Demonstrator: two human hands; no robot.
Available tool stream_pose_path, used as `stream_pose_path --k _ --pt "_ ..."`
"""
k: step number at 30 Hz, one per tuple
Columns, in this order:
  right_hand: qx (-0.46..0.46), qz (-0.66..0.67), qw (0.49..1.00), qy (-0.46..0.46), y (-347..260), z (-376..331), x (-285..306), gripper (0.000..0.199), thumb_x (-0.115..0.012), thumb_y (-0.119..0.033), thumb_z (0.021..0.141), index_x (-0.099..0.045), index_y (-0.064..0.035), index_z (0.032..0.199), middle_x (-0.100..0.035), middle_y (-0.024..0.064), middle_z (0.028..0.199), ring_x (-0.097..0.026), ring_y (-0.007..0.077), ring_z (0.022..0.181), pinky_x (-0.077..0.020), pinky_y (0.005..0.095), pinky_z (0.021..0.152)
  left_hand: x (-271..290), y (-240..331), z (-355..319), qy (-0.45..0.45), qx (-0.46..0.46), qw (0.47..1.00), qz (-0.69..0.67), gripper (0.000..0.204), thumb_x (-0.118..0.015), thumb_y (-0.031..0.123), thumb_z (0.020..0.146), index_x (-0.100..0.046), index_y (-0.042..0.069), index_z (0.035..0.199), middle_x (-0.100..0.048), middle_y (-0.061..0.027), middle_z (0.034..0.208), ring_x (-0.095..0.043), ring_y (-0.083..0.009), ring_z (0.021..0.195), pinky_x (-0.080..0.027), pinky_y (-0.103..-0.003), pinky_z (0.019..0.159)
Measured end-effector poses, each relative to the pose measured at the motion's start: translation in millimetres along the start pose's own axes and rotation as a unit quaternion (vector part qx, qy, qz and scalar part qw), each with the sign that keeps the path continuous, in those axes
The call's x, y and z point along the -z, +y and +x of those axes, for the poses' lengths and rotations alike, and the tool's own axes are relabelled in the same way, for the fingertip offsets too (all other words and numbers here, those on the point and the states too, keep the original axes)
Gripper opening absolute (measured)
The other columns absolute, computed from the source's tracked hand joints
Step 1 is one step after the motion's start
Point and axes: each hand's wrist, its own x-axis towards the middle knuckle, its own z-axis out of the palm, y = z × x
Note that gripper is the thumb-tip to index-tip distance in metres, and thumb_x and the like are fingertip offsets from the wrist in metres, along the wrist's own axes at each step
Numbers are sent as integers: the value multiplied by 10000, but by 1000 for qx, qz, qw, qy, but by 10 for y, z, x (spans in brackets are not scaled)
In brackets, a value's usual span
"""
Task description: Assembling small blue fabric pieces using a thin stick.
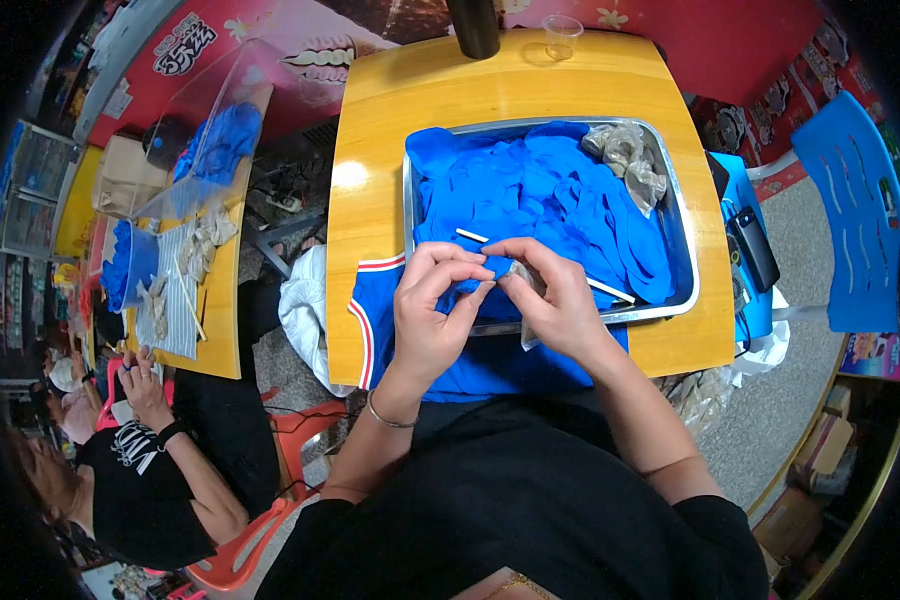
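My left hand (435,310) and my right hand (553,305) meet over the near edge of a metal tray (682,240). Thumbs and fingertips of both hands pinch a small blue fabric piece (494,267). Beside my right fingers shows some crumpled greyish-beige material (523,272), partly hidden by that hand. Many loose blue fabric pieces (540,190) fill the tray. A white stick end (472,236) lies beyond my left fingers, and another white stick end (612,292) shows right of my right hand. Whether they belong to one stick, I cannot tell.
Blue cloth with red-and-white trim (367,330) lies under the tray's near side. Crumpled beige bundles (625,160) sit in its far right corner. A clear cup (562,36) and a dark cylinder (473,28) stand at the back. Another person (160,460) sits at a left table.
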Motion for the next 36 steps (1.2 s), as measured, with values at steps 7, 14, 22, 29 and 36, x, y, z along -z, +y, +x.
stream_pose_path --k 7,14,22,29,36 --pt "51 -165 983 55 -32 1 -40 151 -602 -163 808 -603 -52 910 -639 144 763 -620 306 641 -474 402 560 -51 -26 -7 14 16 999 24 138 -661 -66 754 -627 -6 874 -579 -78 871 -570 -134 780 -435 -218 652" --pt "37 -171 984 38 -5 -5 -24 144 -631 -188 785 -594 -66 853 -631 128 731 -618 311 619 -471 407 544 -11 52 12 -11 12 985 173 97 -667 35 761 -589 -7 800 -569 -95 734 -559 -202 674 -430 -294 604" --pt "82 -305 947 58 -108 -5 -90 185 -653 -165 731 -513 -71 805 -639 114 708 -624 304 606 -476 418 522 -76 40 -59 29 20 996 81 82 -644 30 756 -572 8 788 -574 -117 777 -565 -280 729 -447 -359 642" --pt "8 -262 965 -9 31 26 67 202 -616 -113 725 -559 -80 917 -651 127 740 -634 332 686 -482 422 592 -56 77 -122 -15 -27 995 93 186 -719 44 710 -579 25 831 -580 -112 847 -562 -274 779 -459 -337 690" --pt "27 -12 999 -31 42 -85 111 197 -619 -72 746 -547 -49 928 -638 120 790 -647 269 697 -475 359 606 -68 94 -190 -5 -43 991 130 271 -739 4 657 -596 11 887 -592 -114 843 -601 -253 774 -480 -330 668"
